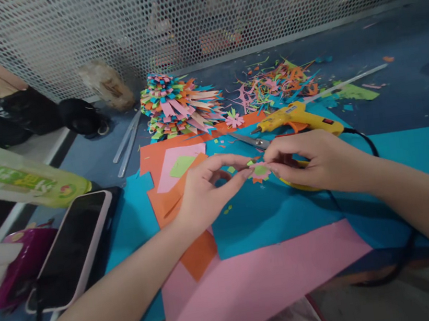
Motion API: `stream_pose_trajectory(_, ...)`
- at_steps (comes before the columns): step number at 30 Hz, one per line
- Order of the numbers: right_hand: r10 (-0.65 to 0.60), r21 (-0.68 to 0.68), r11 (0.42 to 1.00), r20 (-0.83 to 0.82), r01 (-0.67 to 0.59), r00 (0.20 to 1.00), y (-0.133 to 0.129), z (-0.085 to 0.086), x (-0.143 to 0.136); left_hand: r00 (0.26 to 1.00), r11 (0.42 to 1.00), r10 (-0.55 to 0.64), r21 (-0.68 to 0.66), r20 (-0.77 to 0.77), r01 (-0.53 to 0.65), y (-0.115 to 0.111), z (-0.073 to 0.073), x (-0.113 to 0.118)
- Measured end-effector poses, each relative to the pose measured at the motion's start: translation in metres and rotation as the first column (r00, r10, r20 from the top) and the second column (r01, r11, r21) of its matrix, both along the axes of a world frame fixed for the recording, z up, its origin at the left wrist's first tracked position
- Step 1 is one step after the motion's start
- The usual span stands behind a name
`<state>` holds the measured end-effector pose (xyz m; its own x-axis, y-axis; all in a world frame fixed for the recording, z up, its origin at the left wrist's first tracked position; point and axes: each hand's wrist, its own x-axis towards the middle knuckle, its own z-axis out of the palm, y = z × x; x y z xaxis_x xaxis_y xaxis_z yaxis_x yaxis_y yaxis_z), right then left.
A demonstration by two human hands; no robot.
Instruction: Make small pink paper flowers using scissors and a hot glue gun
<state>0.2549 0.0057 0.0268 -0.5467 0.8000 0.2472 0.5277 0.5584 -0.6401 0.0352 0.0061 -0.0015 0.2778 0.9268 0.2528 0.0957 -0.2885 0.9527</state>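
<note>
A small paper flower (260,171), pink with a green middle and some orange below, is pinched between my two hands above a blue sheet (261,217). The thumb and forefinger of my left hand (212,184) grip its left edge. On its right edge are the fingertips of my right hand (313,160). Scissors (251,141) lie partly hidden beneath my right hand, with their blades pointing up and left. Just behind that hand rests a yellow glue gun (299,116) with a clear glue stick in it.
Behind the sheets stand a colourful fringed paper piece (175,105), a small pink flower (234,119) and a heap of paper scraps (276,86). At left are a phone (73,247) and a green bottle (22,172). A mesh panel (195,15) borders the back.
</note>
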Motion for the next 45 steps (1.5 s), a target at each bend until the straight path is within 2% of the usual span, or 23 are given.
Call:
stream_pose_trajectory(19, 0.007, 0.008, 1.000, -0.002, -0.007, 1.000, 0.0004, -0.0001, 0.0003, 0.999, 1.000, 0.024, -0.002, -0.038, -0.024, -0.0005, 0.0011, 0.0005)
stream_pose_trajectory(41, -0.040, -0.011, 0.999, 0.000, 0.040, 0.999, 0.0032, 0.0009, 0.0008, 0.999, 0.999, -0.046, -0.008, -0.010, 0.046, 0.0005, -0.0069, 0.0001)
stream_pose_trajectory(45, -0.050, -0.021, 0.999, -0.002, 0.050, 0.999, 0.0025, 0.0020, 0.0000, 0.999, 1.000, -0.006, 0.004, -0.033, 0.006, 0.0006, -0.0051, 0.0006)
